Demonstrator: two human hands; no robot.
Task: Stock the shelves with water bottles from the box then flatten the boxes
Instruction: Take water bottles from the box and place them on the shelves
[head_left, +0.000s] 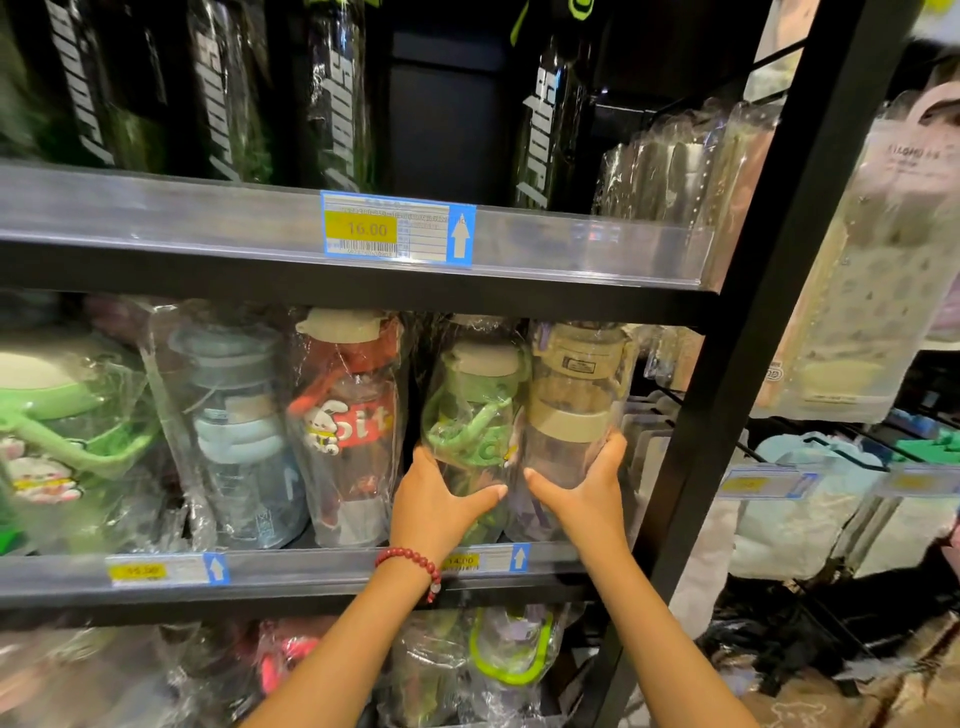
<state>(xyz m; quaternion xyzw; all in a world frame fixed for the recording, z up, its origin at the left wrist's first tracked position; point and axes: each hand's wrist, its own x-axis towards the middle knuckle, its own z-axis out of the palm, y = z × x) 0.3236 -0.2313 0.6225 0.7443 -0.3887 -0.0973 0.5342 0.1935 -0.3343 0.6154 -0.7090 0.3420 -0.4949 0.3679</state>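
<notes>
While both our arms reach up from the near edge, our left hand (436, 501) wraps round the lower body of a green bottle (470, 415), thumb across its front and fingers behind its left side. A red bead bracelet (413, 566) sits on that wrist. Our right hand (584, 491) grips a beige bottle (571, 405) the same way, thumb in front and fingers curled round its right side. Both bottles stand upright in clear plastic wrap, touching each other, at the right end of the middle shelf (311, 577), just behind its front rail. A yellow price tag (460, 561) on that rail shows between our wrists.

Below, nearer to us, a lower shelf holds more wrapped bottles, one with a lime-green loop (511, 649).

Left of the green bottle on the middle shelf stand a red bottle (345, 421) with a cartoon sticker, then a blue bottle (241, 441), then a wide green jug (62, 410) at the far left.

Above, the upper shelf (208, 208) carries a label (397, 228) reading 16.00, and behind it a row of tall black bottles (335, 93) with white lettering. To the right, past the black upright post (753, 291), wrapped goods (852, 270) hang on hooks.
</notes>
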